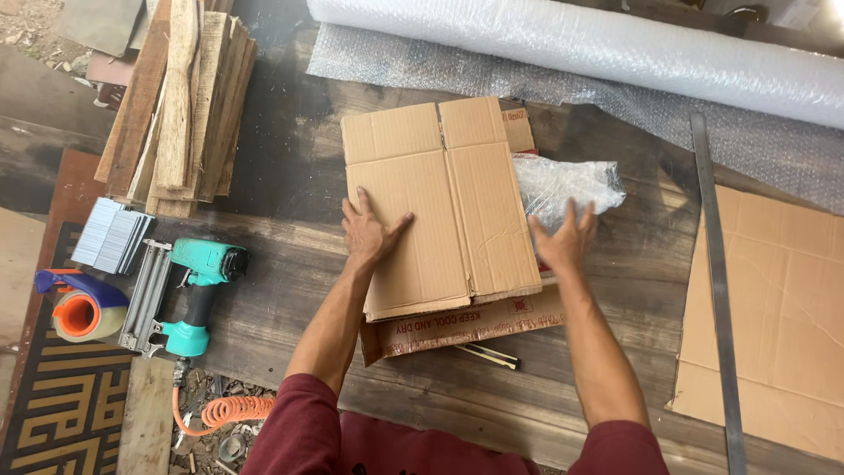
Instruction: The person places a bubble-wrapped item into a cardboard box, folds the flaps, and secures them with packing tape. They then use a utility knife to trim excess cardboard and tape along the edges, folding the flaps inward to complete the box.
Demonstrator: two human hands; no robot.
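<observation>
A dark, weathered plank worktop [290, 176] fills the frame. At centre lies a flattened cardboard box [440, 202]; the left hand [367, 233] presses on it with fingers spread, the right hand [563, 239] rests spread at its right edge over a bubble-wrapped bundle [567, 183]. Wood offcuts [180, 105] lie upper left, a teal nail gun [198, 295] lower left, and a bubble-wrap roll [580, 44] across the top.
</observation>
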